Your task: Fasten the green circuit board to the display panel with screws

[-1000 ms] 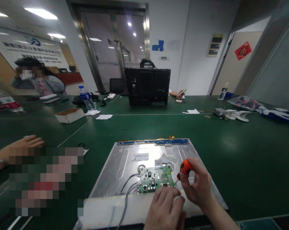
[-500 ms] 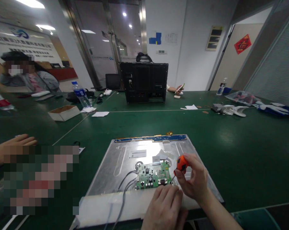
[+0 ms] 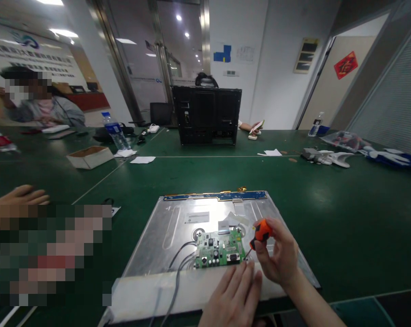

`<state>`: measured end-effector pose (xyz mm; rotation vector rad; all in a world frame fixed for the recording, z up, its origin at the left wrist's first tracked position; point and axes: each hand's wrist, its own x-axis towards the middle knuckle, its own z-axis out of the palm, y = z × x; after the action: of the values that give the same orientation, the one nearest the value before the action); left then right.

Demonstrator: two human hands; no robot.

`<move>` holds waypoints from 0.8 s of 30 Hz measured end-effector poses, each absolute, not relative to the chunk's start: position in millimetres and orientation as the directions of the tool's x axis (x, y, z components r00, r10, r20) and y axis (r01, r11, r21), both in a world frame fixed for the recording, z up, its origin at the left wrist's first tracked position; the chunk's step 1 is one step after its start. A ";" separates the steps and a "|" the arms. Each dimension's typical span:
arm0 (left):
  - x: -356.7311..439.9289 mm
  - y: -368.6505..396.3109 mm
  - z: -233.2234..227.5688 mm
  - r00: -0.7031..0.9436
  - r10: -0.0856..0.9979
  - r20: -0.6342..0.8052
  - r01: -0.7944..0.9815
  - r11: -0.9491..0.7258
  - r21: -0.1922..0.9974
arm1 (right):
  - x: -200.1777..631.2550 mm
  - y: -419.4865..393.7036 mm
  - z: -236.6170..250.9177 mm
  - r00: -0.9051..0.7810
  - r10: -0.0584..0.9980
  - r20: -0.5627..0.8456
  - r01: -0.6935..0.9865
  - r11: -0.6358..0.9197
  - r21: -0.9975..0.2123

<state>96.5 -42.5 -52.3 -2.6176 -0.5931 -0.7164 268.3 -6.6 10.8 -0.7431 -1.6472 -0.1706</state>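
Green matting covers the long surface that carries everything in view. Largest on it, near the front edge, lies a silver metal panel, the bare back of a flat screen, face down, with a thin blue and gold strip along its far edge and a white label near the middle. A pale band runs across its near edge, and grey wires cross that band up to the board. Far back on the surface stands a black monitor shell, upright, with a seated person partly hidden behind it. To the left sit a shallow cardboard box and a water bottle, well apart from the panel; another person's hand rests flat at the left edge.

On the panel, toward its near right part, sits a small green circuit board, studded with dark chips and silver connectors, with a flat white ribbon at its far side.

At the board's right edge, the right hand has its fingers closed around a small screwdriver with an orange and black handle, tilted, its thin shaft pointing down to the board's near right corner. The left hand lies flat just below the board, fingers spread and holding nothing, fingertips touching the panel beside the shaft's tip.
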 end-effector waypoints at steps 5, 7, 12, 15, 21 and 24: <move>95.5 -44.8 -49.3 0.808 0.349 0.475 0.499 -0.834 -0.237 | 268.2 -5.8 9.0 -0.031 0.363 0.931 0.547 0.786 -0.288; 96.1 -45.6 -49.5 0.818 0.361 0.447 0.490 -0.845 -0.215 | 268.8 -6.1 7.6 -0.024 0.369 0.929 0.562 0.773 -0.293; 95.7 -46.1 -49.7 0.821 0.387 0.421 0.490 -0.855 -0.169 | 271.0 -8.3 5.0 -0.013 0.374 0.927 0.611 0.737 -0.288; 93.9 -46.5 -50.6 0.823 0.402 0.402 0.492 -0.857 -0.150 | 271.1 -7.7 5.8 -0.010 0.366 0.931 0.618 0.734 -0.282; 87.5 -47.6 -55.0 0.845 0.428 0.320 0.483 -0.868 -0.115 | 269.4 -3.2 7.8 0.004 0.343 0.939 0.605 0.748 -0.275; 87.0 -48.5 -55.5 0.847 0.416 0.331 0.485 -0.859 -0.161 | 268.7 -2.3 8.6 0.020 0.342 0.940 0.620 0.733 -0.280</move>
<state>87.0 -48.5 -55.5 -2.7859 -0.6909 -0.4204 268.7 -2.3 8.6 -0.7984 -1.5864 -0.2556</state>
